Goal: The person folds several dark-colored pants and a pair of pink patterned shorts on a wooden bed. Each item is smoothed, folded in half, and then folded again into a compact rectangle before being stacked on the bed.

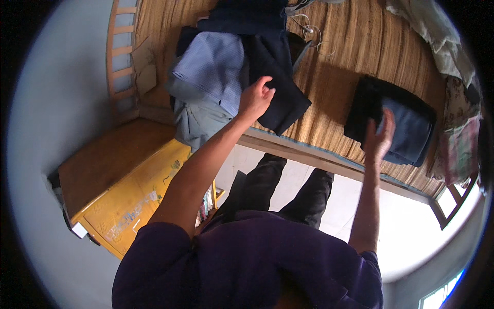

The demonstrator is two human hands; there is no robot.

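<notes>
My left hand (256,98) is over the near part of a clothes pile, fingers loosely curled and parted, with nothing seen in it. Right beside it lies a black cloth garment (279,89), one corner reaching toward the bed's edge. Left of that are a blue finely checked garment (216,65) and a grey garment (200,119) that hangs over the edge. My right hand (380,135), slightly blurred, has thumb and fingers apart above a folded stack of dark clothes (413,127). Whether its fingers touch the stack I cannot tell.
The bed bears a brown striped mat (332,85). A white cable (318,38) lies behind the pile, and rumpled fabrics (461,143) line the right end. A yellow wooden cabinet (135,197) stands at the left, near a slatted bed end (122,50).
</notes>
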